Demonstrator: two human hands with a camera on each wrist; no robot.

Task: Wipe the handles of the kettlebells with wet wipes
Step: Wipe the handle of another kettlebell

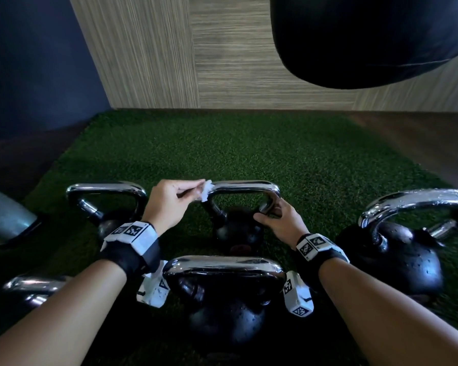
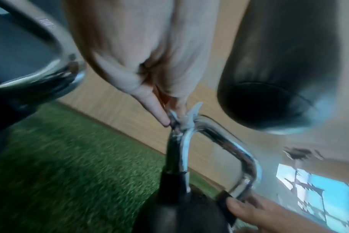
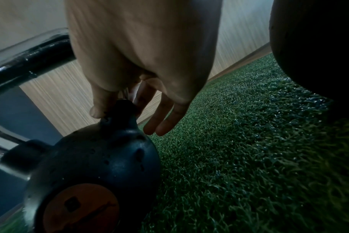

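Observation:
Several black kettlebells with chrome handles stand on green turf (image 1: 249,149). The middle far kettlebell (image 1: 236,233) has its handle (image 1: 245,186) between my hands. My left hand (image 1: 193,192) pinches a crumpled white wet wipe (image 1: 205,193) against the handle's left corner; the left wrist view shows the wipe (image 2: 186,122) bunched on the chrome bend (image 2: 225,138). My right hand (image 1: 271,215) holds the handle's right leg near its base. In the right wrist view my right hand (image 3: 118,108) has thumb and forefinger round that leg above the black ball (image 3: 102,157), the other fingers hanging straight.
Another kettlebell (image 1: 224,268) stands close in front between my forearms, one at the left (image 1: 106,190), a wet one at the right (image 1: 407,249), and a handle at the lower left (image 1: 35,285). A black punching bag (image 1: 368,40) hangs at the upper right before a wood wall (image 1: 222,62).

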